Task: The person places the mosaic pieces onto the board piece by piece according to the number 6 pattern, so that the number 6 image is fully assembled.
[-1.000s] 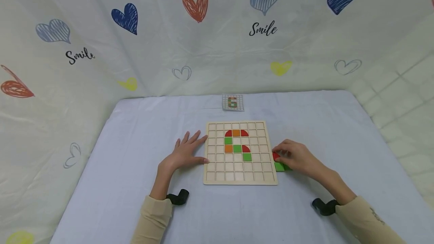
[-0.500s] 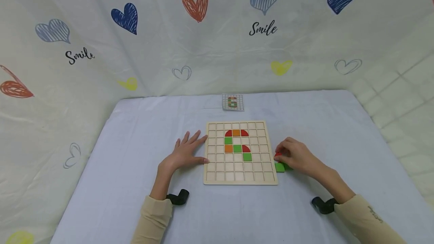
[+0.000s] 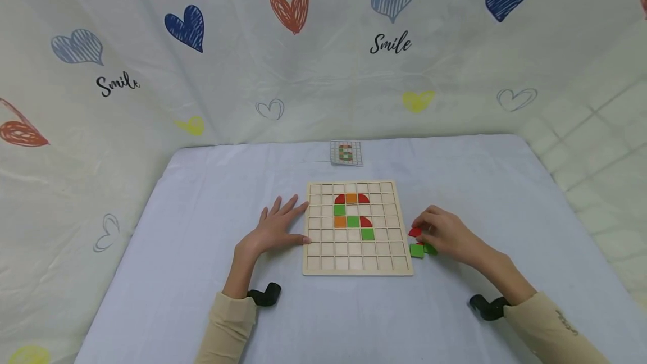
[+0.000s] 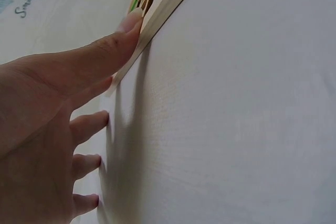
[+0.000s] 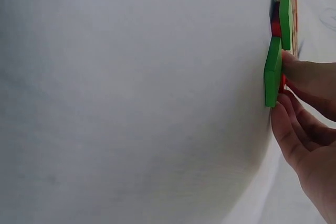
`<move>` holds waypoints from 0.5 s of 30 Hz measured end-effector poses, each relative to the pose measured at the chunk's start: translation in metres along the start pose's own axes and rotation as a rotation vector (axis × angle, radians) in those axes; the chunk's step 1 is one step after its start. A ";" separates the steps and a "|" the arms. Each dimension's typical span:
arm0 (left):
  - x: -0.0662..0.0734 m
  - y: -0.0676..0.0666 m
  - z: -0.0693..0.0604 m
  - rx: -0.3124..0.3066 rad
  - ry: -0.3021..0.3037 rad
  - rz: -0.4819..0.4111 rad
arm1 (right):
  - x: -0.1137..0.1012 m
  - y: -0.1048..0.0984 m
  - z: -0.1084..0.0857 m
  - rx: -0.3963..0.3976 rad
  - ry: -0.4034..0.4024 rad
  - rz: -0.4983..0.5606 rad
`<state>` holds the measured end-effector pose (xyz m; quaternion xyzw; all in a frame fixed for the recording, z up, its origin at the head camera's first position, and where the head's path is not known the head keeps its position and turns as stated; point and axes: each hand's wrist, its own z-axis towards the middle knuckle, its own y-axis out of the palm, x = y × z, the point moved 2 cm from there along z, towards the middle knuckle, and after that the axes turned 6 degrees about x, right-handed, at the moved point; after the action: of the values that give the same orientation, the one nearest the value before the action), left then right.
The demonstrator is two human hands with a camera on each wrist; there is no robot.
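Note:
A wooden grid board (image 3: 356, 264) lies flat with several red, orange and green tiles set in its cells. My left hand (image 3: 273, 229) is spread at its left side, thumb and forefinger touching the edge; the left wrist view shows the thumb (image 4: 118, 45) on the rim. Beside the board's right edge, my right hand (image 3: 447, 235) pinches a red tile (image 3: 415, 232) between thumb and fingers. Just below are a green square tile (image 3: 417, 250) and another green tile (image 3: 430, 249), partly covered by the hand. In the right wrist view, more red (image 5: 275, 20) shows under the green tiles.
A small pattern card (image 3: 346, 153) with a coloured grid figure lies behind the board. White cloth (image 3: 202, 184) covers the table. A curtain (image 3: 343, 72) printed with hearts hangs along the back. Each wrist carries a black camera (image 3: 266, 295).
My right hand has drawn slightly right, away from the board, with the red tile. The green tiles have shifted a little and show more. The left hand stays in place.

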<state>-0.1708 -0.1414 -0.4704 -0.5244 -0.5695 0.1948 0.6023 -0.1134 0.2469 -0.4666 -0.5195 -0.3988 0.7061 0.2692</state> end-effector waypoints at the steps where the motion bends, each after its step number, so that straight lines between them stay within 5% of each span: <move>1: 0.000 0.000 0.000 0.000 0.000 -0.001 | 0.000 0.000 0.000 -0.004 0.003 0.003; 8: 0.000 0.000 -0.001 -0.003 -0.001 -0.006 | -0.001 -0.001 0.002 -0.045 0.064 0.081; 15: -0.001 0.002 -0.001 0.005 0.011 -0.011 | -0.005 -0.002 0.006 -0.076 0.021 0.034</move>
<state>-0.1691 -0.1419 -0.4719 -0.5208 -0.5683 0.1902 0.6080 -0.1171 0.2421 -0.4619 -0.5437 -0.4134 0.6893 0.2414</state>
